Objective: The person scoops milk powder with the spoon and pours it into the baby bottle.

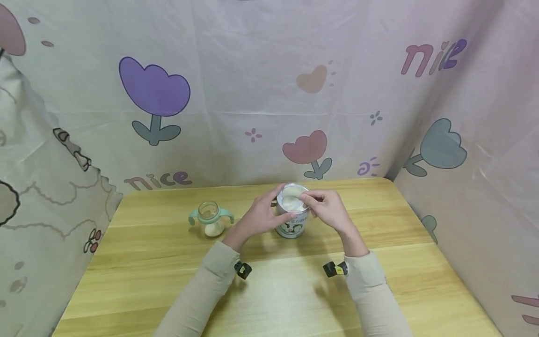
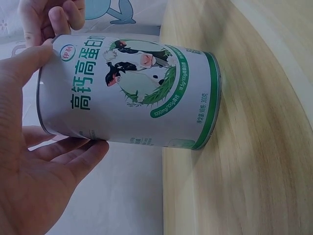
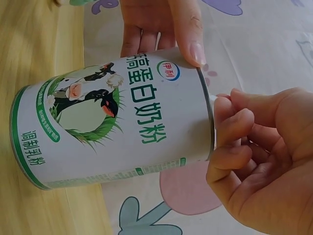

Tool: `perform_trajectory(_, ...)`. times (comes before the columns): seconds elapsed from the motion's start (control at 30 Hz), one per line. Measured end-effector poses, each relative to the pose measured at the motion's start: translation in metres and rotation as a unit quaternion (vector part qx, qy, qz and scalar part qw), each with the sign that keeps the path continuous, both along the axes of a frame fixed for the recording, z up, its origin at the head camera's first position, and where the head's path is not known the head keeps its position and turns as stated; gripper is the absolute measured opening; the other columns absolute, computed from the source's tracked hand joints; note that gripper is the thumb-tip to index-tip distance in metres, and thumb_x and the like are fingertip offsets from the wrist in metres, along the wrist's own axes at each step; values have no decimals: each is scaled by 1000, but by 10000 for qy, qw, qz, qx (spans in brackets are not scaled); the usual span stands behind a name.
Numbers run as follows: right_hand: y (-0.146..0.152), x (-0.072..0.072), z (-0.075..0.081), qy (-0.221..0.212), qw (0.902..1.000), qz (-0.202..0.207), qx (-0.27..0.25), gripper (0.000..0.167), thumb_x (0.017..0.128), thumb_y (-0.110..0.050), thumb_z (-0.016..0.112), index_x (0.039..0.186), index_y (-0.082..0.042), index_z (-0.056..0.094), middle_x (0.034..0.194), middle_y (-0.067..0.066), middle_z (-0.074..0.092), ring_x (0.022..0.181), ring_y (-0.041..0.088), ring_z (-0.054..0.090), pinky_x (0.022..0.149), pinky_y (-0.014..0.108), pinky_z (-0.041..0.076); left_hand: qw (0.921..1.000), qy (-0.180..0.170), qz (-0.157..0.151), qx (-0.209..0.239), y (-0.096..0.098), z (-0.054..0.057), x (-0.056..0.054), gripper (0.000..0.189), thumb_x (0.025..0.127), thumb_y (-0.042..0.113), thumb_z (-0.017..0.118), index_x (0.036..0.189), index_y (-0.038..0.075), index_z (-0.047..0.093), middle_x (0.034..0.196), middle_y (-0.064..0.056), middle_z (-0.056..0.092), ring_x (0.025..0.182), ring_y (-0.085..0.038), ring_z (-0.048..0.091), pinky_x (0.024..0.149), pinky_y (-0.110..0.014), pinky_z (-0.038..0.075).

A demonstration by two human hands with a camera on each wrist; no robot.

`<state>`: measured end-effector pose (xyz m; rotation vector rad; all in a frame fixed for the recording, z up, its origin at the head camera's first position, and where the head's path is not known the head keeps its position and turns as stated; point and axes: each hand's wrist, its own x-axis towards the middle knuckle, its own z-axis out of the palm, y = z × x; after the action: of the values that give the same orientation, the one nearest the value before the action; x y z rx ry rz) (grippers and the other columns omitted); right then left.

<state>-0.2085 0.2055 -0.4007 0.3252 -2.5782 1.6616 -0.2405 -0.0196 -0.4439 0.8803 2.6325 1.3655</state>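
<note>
A milk powder can (image 1: 291, 225), white with a green base band and a cow picture, stands upright and uncovered on the table. Pale powder (image 1: 290, 199) shows inside its rim. My left hand (image 1: 264, 211) grips the can from its left side near the top, thumb across the front and fingers behind. At the right of the rim, my right hand (image 1: 328, 208) pinches a small white scoop (image 3: 213, 98) between thumb and fingers; most of the scoop is hidden by the fingers and the can. In the left wrist view, the can's printed front (image 2: 132, 88) faces the camera.
Left of the can stands a baby bottle (image 1: 214, 229) without a lid, with green side handles (image 1: 227, 215) and white powder in its bottom. The wooden table (image 1: 269, 290) meets a printed cloth backdrop (image 1: 227, 93) behind and at both sides.
</note>
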Motion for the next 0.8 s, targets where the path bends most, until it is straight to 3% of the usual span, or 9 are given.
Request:
perform_trajectory(0.1,1,0,0,-39,9999,-81,-58,25,102,-20,72,107,3,80,66,17,64,51,21,55,45,20,35,10000,9,-13,36,0,0,-1,95,91,54,79,166,18,33,152,-7,59,134,-30,63,108,-48,56)
perform_trajectory(0.33,1,-2,-1,-209,9941,-991,-400,28,101,-22,72,115,1,79,81,12,75,49,7,55,44,19,38,10000,-67,47,-47,1,0,0,96,90,54,79,166,18,33,153,-8,58,133,-31,64,108,-50,56)
perform_trajectory(0.43,2,-2,0,-234,9899,-1253,-628,29,101,-23,73,116,2,78,83,9,76,47,7,55,43,18,38,9999,-123,93,-66,1,0,0,97,90,56,79,166,18,31,155,-10,57,133,-33,64,109,-51,55)
perform_trajectory(0.6,5,-2,1,-241,9850,-1404,-973,32,102,-24,72,119,3,76,79,1,76,45,7,55,42,18,37,9999,-136,96,-40,0,-1,0,98,90,55,79,167,17,31,156,-11,56,133,-33,64,109,-50,56)
perform_trajectory(0.8,6,-1,-2,-216,9819,-1466,-1182,33,103,-22,70,119,7,73,76,0,75,45,6,54,44,17,38,9999,-73,75,-23,0,-2,-1,97,91,53,80,166,14,32,157,-11,55,134,-33,63,109,-50,56)
